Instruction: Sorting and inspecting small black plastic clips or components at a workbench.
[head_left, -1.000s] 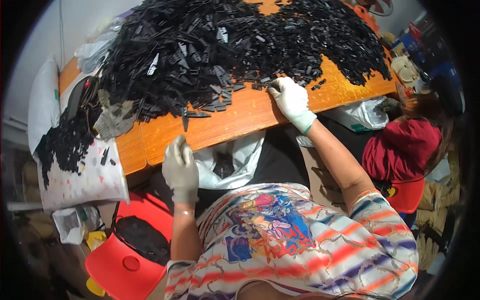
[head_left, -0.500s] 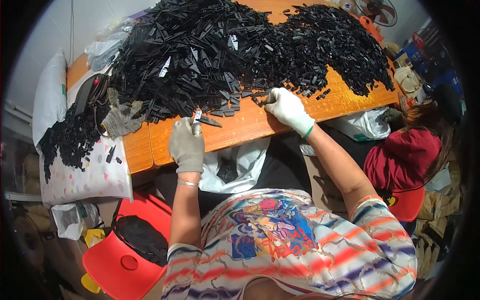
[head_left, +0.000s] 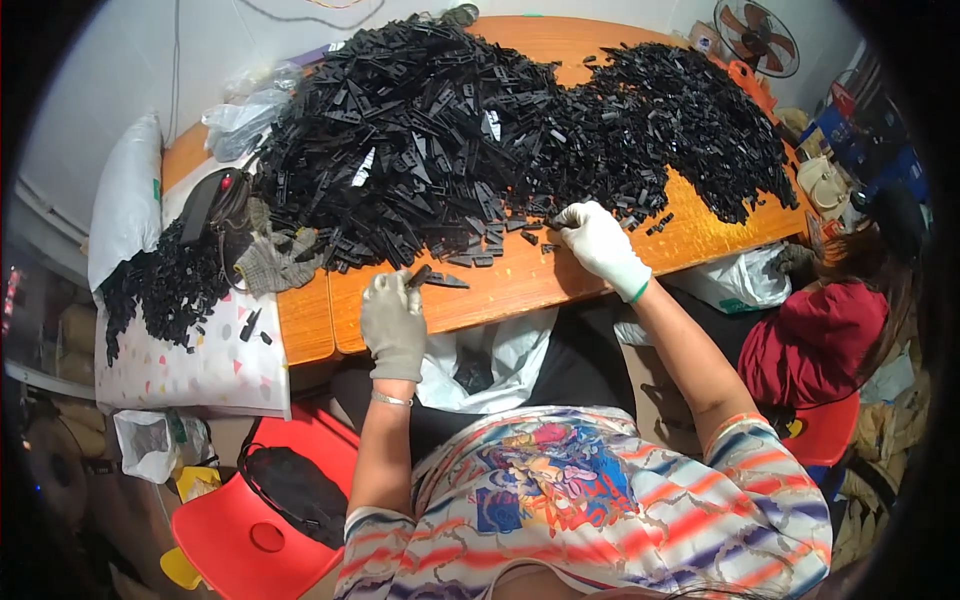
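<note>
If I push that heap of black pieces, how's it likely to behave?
The heap would probably shift and spill, since it looks like many separate bits. Loose pieces at its near edge look flat, so they'd likely slide, not roll.

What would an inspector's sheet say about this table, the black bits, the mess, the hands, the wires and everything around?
Surface: brown wooden table, largely covered.
Parts: heaped black pieces; loose ones near the front edge.
Clutter: grey glove and plastic bag at left.
Hands: gloved left hand pinches a black piece; gloved right hand is at the heap's near edge, grip unclear.
Cables: thin cord down the wall.
Surroundings: red chair, fan, another person in dark red.
</note>
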